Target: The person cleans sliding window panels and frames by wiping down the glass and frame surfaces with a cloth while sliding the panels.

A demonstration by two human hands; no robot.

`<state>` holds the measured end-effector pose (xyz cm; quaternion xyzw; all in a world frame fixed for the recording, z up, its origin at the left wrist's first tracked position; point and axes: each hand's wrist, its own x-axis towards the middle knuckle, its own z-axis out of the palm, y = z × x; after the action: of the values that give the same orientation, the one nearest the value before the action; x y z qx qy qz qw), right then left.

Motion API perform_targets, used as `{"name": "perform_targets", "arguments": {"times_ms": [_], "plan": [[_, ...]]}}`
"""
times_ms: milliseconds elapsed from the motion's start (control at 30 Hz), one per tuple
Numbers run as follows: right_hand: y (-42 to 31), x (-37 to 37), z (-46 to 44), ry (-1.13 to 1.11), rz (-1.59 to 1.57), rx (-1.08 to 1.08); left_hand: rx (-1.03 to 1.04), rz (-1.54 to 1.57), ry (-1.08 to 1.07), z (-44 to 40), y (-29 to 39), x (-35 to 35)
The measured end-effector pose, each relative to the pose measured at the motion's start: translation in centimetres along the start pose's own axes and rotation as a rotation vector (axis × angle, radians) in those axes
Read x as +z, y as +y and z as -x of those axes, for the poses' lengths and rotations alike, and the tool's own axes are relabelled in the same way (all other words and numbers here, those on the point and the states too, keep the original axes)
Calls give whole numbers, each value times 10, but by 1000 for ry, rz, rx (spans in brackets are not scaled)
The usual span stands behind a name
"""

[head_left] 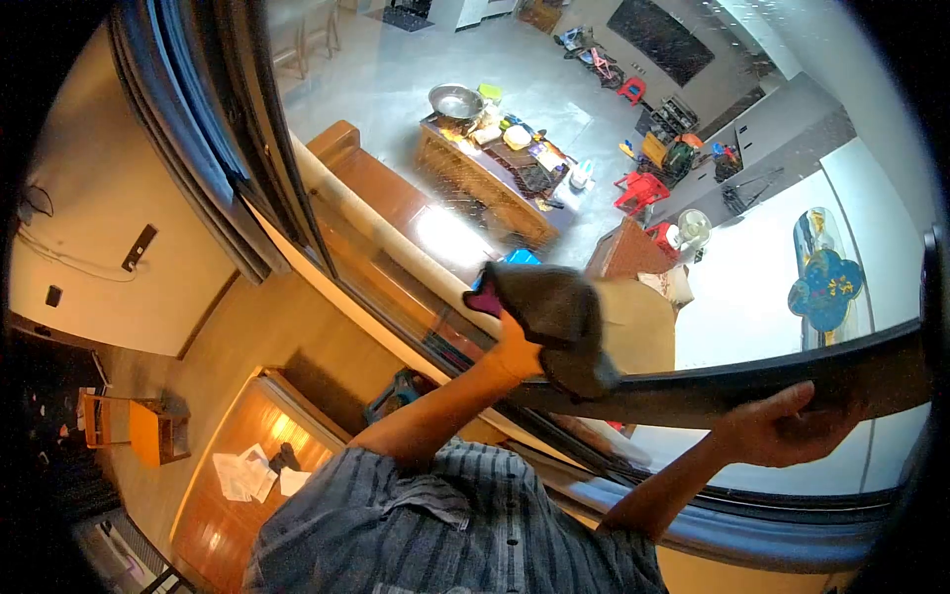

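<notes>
Dark cloth (pixel 559 322) covers the left hand (pixel 517 345) at the window rail (pixel 683 401), its grip state indeterminable, while the right hand (pixel 787 431) contacts the rail, thumb and fingers apart.

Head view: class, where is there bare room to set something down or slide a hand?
Bare: the wooden surface between the papers, its pale edge and the striped shirt; for a hand, the dark frame between the dark cloth and the right hand. Crowded: the far low table, under the basin and assorted clutter.
</notes>
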<state>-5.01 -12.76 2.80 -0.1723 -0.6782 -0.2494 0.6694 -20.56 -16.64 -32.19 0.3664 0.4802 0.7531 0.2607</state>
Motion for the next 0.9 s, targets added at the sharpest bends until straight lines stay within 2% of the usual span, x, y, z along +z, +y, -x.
{"name": "perform_targets", "arguments": {"times_ms": [100,233,400,433,500,600,700,767,833,867,900], "plan": [[-1,-5,1,-11,14,-6,43,-407,68,24,-32,-54],[1,-3,-1,-12,21,-39,68,-608,281,23,-40,-118],[1,-3,-6,-31,113,-49,115,-698,557,1,7,-181],[1,-1,-4,-22,58,-9,135,-707,601,-6,25,-189],[1,-1,-8,-13,151,-51,187,-726,657,-23,65,-195],[9,-1,-7,2,171,-64,260,-824,614,-50,141,-171],[6,-2,-6,-1,172,-50,78,-1260,312,-64,218,-115],[13,-2,-6,3,164,-32,126,-1419,224,-74,254,-79],[23,-2,-2,6,144,-12,651,-1054,551,-92,278,-57],[19,-5,-4,-17,217,-1,778,-953,640,-95,290,-57],[17,-3,-5,-4,124,-20,909,-855,722,-99,302,-58]]}}
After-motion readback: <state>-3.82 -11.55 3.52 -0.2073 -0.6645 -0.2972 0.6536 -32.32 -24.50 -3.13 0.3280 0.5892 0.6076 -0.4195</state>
